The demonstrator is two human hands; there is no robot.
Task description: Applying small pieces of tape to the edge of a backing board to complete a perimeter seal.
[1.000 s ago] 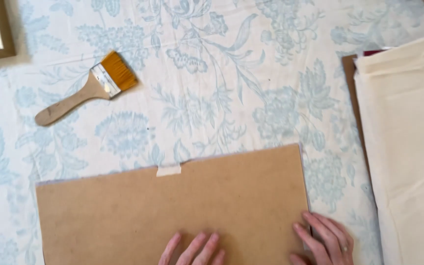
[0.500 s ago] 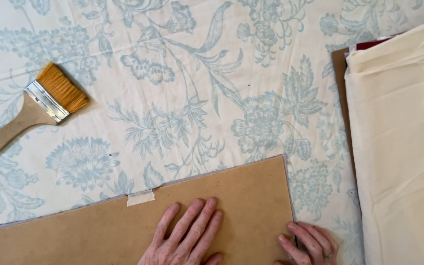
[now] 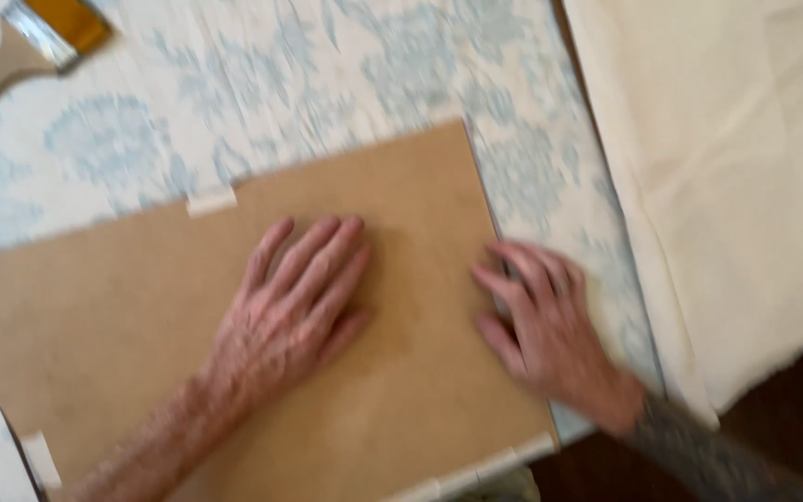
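Brown board (image 3: 141, 307) lies under left hand (image 3: 295, 307) and right hand (image 3: 541, 321), fingers spread flat.

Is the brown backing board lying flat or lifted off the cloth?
Flat. The brown backing board lies on the floral cloth, with the left hand pressed palm-down on it and the right hand at its right edge.

So that's one brown backing board (image 3: 141, 316), two hands on it, one paintbrush (image 3: 20, 46), one cream cloth (image 3: 745, 186), three tape tabs.
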